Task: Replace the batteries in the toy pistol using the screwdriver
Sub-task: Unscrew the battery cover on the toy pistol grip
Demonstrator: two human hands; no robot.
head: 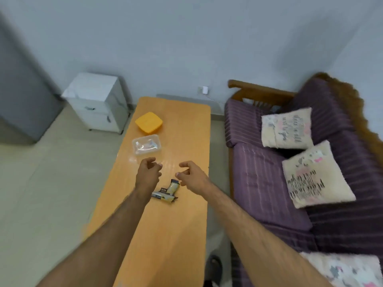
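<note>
A toy pistol (166,192) lies at frame centre on an orange table (186,125), between a left hand (148,172) and right hand (191,175), both empty, fingers loosely curled.

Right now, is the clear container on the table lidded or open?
Open. The clear container has no lid on it; an orange lid lies apart on the table, just beyond. Its contents are too blurred to name.

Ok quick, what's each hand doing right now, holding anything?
Left hand: fingers loosely curled, holding nothing.
Right hand: fingers loosely curled, holding nothing.
</note>
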